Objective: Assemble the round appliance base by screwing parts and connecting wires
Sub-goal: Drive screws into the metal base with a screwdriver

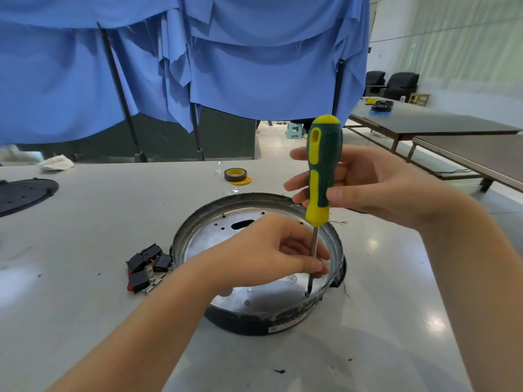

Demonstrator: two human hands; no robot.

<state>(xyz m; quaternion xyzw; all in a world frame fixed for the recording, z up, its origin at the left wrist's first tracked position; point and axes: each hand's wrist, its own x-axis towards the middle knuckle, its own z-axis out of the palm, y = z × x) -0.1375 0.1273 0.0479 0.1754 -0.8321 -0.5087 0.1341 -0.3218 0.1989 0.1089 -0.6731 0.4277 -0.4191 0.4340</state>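
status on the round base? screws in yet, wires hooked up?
Done: none clearly; the plate's holes look open. In hand: right hand grips the screwdriver, left hand steadies its shaft, tip at a hole by the round base rim. Left: black switch parts lie loose beside it, unconnected.

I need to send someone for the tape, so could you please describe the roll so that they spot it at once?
Start at the round appliance base in the middle of the white table. Just beyond its far rim lies the roll of tape, flat on the table. It is a small dark ring with a yellow core, unlike the black switches left of the base.
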